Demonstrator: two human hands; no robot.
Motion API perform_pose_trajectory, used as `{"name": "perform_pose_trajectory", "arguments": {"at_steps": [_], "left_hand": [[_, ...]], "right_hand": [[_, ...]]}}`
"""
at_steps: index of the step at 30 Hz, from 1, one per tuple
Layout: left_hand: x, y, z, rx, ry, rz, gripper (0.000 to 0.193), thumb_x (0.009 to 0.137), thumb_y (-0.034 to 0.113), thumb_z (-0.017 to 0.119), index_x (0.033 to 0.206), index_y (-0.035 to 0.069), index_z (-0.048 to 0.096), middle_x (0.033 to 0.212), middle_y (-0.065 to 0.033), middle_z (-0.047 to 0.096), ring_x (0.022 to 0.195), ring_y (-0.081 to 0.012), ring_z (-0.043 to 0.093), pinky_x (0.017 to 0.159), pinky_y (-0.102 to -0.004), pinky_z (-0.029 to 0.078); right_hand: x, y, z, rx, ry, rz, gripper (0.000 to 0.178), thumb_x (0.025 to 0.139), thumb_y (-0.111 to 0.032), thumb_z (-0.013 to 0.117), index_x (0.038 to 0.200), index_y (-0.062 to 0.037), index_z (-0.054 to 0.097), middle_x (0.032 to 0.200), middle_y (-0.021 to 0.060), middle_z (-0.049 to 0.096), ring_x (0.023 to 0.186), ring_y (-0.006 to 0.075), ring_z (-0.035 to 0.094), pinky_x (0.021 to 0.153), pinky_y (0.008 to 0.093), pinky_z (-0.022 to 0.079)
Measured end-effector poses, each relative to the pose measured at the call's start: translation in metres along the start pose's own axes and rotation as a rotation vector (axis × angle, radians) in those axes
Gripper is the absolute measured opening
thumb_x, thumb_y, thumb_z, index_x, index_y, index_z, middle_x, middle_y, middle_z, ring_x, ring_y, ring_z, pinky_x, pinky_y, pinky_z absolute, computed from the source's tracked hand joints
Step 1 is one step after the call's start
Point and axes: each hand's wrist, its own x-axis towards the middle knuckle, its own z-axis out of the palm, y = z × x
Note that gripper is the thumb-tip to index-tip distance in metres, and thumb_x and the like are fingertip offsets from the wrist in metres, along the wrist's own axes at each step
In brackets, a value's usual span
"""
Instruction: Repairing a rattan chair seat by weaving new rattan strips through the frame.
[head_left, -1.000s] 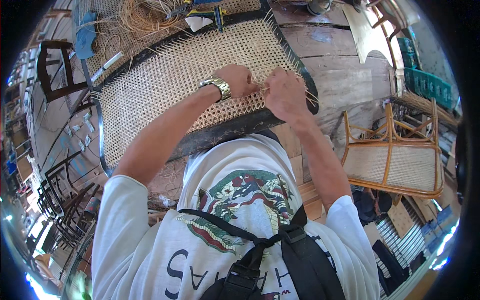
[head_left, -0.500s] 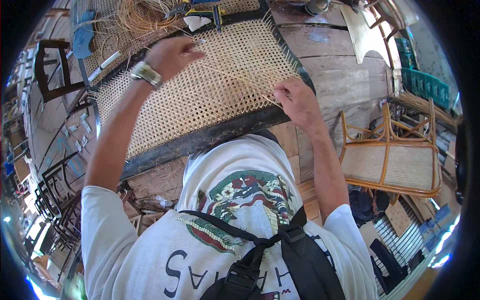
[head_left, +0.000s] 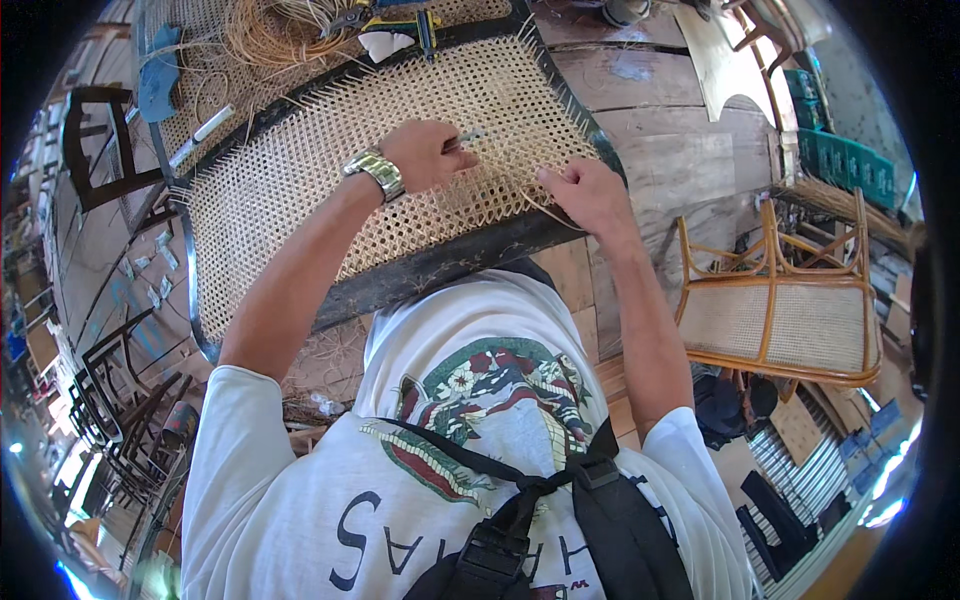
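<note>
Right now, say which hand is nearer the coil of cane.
Left. The left hand is over the woven panel, below and right of the coil of cane in view; the right hand is farther away, near the panel's right edge.

I see a pale straw lattice pattern across the cane panel (head_left: pixel 290 190), black on its frame (head_left: pixel 430 267), gold-toned wristwatch (head_left: pixel 373 175), green plastic crate (head_left: pixel 850 165).
</note>
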Motion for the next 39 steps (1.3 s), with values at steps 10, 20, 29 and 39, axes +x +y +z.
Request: {"name": "perform_pose_trajectory", "arguments": {"at_steps": [10, 20, 29, 39], "left_hand": [[0.007, 0.014, 0.007, 0.064, 0.038, 0.064, 0.043, 0.088, 0.048, 0.066, 0.079, 0.006, 0.063, 0.076, -0.0135, 0.064, 0.073, -0.0327, 0.063, 0.065, -0.0443, 0.047], [0.005, -0.032, -0.010, 0.198, 0.105, 0.043, 0.027, 0.095, 0.033, 0.061, 0.087, 0.006, 0.060, 0.079, -0.0111, 0.061, 0.077, -0.0294, 0.061, 0.069, -0.0425, 0.049], [0.003, -0.065, -0.056, 0.240, 0.403, 0.076, 0.026, 0.091, 0.035, 0.067, 0.103, 0.014, 0.072, 0.096, -0.0110, 0.060, 0.089, -0.0273, 0.065, 0.074, -0.0396, 0.053], [0.008, 0.041, -0.011, 0.151, -0.114, 0.040, 0.034, 0.087, 0.043, 0.069, 0.095, 0.010, 0.068, 0.088, -0.0134, 0.068, 0.081, -0.0325, 0.067, 0.071, -0.0436, 0.053]], "right_hand": [[-0.021, 0.046, -0.001, 0.360, 0.048, -0.082, 0.045, 0.083, -0.031, 0.077, 0.062, -0.0034, 0.049, 0.059, -0.0023, 0.042, 0.059, 0.0085, 0.039, 0.051, 0.0304, 0.034], [-0.018, 0.011, -0.009, 0.201, 0.030, -0.176, 0.050, 0.082, -0.046, 0.075, 0.065, -0.0025, 0.056, 0.056, 0.0118, 0.054, 0.051, 0.0244, 0.051, 0.053, 0.0395, 0.041], [-0.017, -0.017, 0.008, -0.031, 0.056, -0.240, 0.032, 0.084, -0.039, 0.071, 0.080, -0.0071, 0.067, 0.072, 0.0133, 0.065, 0.071, 0.0331, 0.065, 0.066, 0.0448, 0.051], [-0.016, -0.008, 0.012, 0.117, 0.122, -0.333, 0.015, 0.082, -0.021, 0.072, 0.085, -0.0067, 0.070, 0.086, 0.0095, 0.067, 0.083, 0.0300, 0.065, 0.074, 0.0404, 0.051]]}}
